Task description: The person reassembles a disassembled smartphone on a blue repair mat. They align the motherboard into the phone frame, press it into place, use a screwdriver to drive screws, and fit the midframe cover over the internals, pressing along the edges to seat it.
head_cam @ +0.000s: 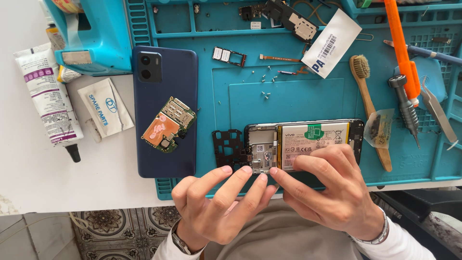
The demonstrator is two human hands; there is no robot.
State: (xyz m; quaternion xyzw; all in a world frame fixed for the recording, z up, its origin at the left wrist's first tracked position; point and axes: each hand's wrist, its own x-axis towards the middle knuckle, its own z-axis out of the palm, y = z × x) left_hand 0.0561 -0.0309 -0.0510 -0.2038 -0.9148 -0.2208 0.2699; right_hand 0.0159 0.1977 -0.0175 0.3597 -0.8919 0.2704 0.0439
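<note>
Opened phone (303, 144) lies on blue mat (240, 96), long axis left-right, just ahead of both hands. Left hand (219, 204) fingertips on its exposed board end, holding nothing. Right hand (332, 190) nearer, fingers curled pressing battery (313, 137), pinch unclear

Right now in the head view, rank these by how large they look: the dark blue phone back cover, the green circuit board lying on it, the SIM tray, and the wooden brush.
Largest to smallest:
1. Dark blue phone back cover
2. Wooden brush, long but thin
3. Green circuit board; close to the brush in area, so this order is unsure
4. SIM tray
</note>
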